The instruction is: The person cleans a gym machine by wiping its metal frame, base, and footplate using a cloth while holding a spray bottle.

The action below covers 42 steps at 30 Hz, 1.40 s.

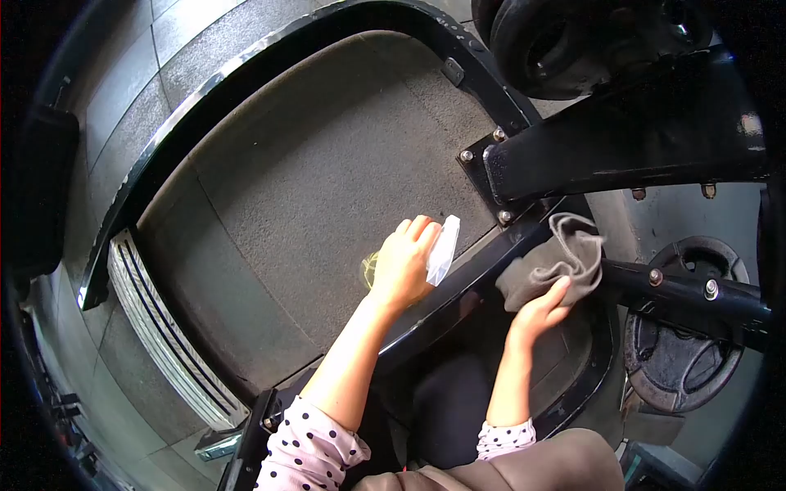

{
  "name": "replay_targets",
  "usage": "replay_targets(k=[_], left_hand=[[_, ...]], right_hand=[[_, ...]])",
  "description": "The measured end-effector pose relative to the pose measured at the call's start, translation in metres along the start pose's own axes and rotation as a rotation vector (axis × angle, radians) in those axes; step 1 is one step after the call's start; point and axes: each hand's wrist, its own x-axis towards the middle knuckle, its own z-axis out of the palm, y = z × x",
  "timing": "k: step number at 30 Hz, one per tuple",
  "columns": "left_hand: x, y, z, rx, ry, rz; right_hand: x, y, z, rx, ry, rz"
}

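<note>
My left hand (403, 266) is closed around what looks like a spray bottle (443, 252). Its white part sticks out to the right of my fingers, and a clear yellowish part shows on the left; my hand covers the middle. Both are above the black frame bar beside the grey floor mat. In my right hand (538, 315) is a crumpled grey-brown cloth (559, 266), pinched with the thumb on top. The cloth hangs near the bar, right of the spray bottle, and its edge is slightly blurred.
A curved black metal frame (213, 86) surrounds the grey mat (327, 172). A thick bolted black beam (622, 135) projects from the right. Dark wheels (536, 49) stand at top right, a round black weight plate (686, 364) lower right. A ridged metal strip (168, 331) lies left.
</note>
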Motion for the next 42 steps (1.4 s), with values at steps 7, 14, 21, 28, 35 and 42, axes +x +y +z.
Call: replay_targets(k=[7, 14, 21, 28, 35, 42], left_hand=[[0.002, 0.000, -0.001, -0.072, 0.100, 0.006], [0.003, -0.004, 0.000, -0.065, 0.098, 0.010], [0.001, 0.001, 0.000, -0.076, 0.045, 0.031], [0.004, -0.001, -0.005, -0.098, 0.044, 0.019], [0.004, -0.001, -0.002, -0.122, 0.052, 0.027], [0.004, 0.003, -0.006, -0.105, 0.046, 0.045]], right_hand=[[0.025, 0.016, 0.103, -0.590, -0.674, -0.610], [0.045, 0.078, 0.163, -0.807, -0.821, -0.007], [0.079, 0.086, 0.224, -0.756, -0.848, 0.113], [0.066, 0.091, 0.227, -0.811, -0.710, 0.122], [0.026, 0.074, 0.152, -0.784, -0.743, 0.352], [0.025, 0.082, 0.156, -0.833, -0.716, 0.083]])
